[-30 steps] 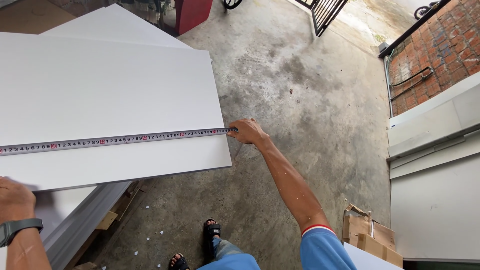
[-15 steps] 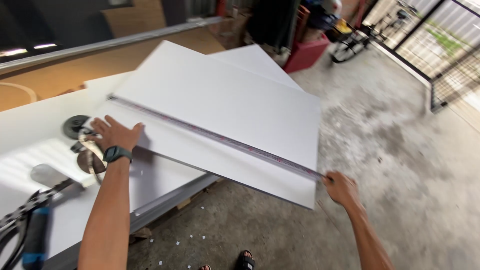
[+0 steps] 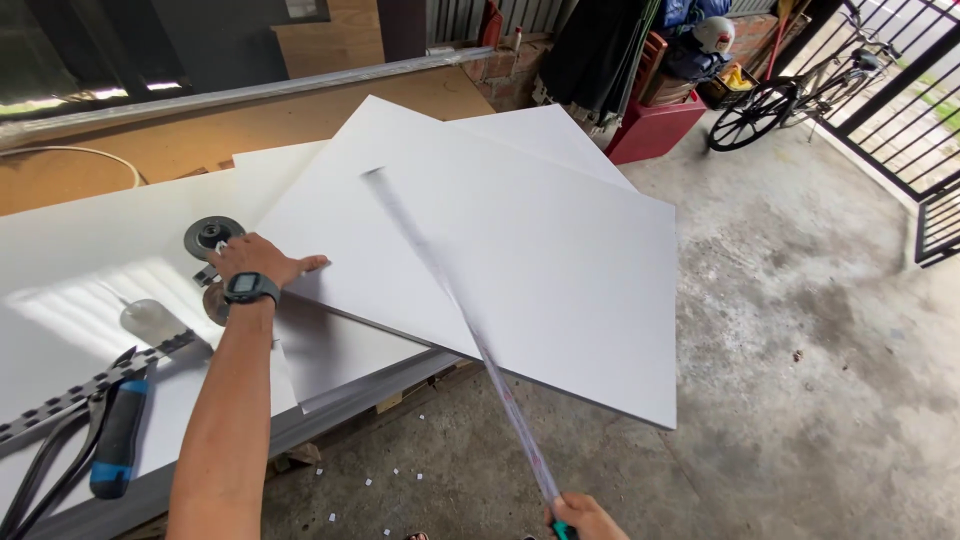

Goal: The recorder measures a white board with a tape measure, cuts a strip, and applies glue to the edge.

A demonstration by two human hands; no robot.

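head view: right hand (image 3: 585, 517) grips a tape measure (image 3: 450, 300) whose blade runs up and away leftward across the white board (image 3: 560, 270); left hand (image 3: 262, 262) lies flat, open, at the board's near-left edge.

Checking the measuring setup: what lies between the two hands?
In the head view, between the left hand at the white board's edge and the right hand at the bottom, the blurred tape measure crosses the board; beyond its edge is bare concrete floor.

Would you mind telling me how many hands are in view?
2. The left hand lies flat on the white board; the right hand, partly cut off at the bottom edge, grips the tape measure.
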